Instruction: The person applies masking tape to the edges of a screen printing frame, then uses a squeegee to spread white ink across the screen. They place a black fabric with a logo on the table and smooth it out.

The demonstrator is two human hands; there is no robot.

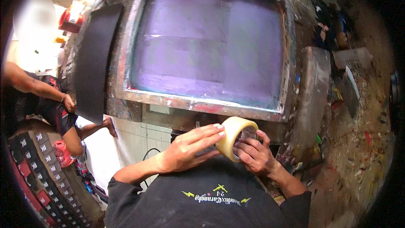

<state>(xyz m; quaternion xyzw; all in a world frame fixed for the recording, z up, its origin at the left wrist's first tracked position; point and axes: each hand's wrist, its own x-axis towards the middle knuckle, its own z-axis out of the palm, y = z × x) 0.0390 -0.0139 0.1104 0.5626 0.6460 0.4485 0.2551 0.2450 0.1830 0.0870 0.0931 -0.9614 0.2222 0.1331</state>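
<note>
On the near side of the framed purple screen [206,50], a roll of yellowish tape [228,137] is gripped by the right hand [258,154], its fingers curled into the core. The roll's outer surface is touched by the outstretched left hand [187,148] (whether anything is pinched there cannot be told). Left of the screen a black sheet [96,61] is seen, and farther left a co-worker's hand [69,103].

Over to the left, a co-worker [40,88] beside a black sheet [96,59].
Close by them there's a red bag [63,153], rows of dark pieces [57,175] alongside.
</note>
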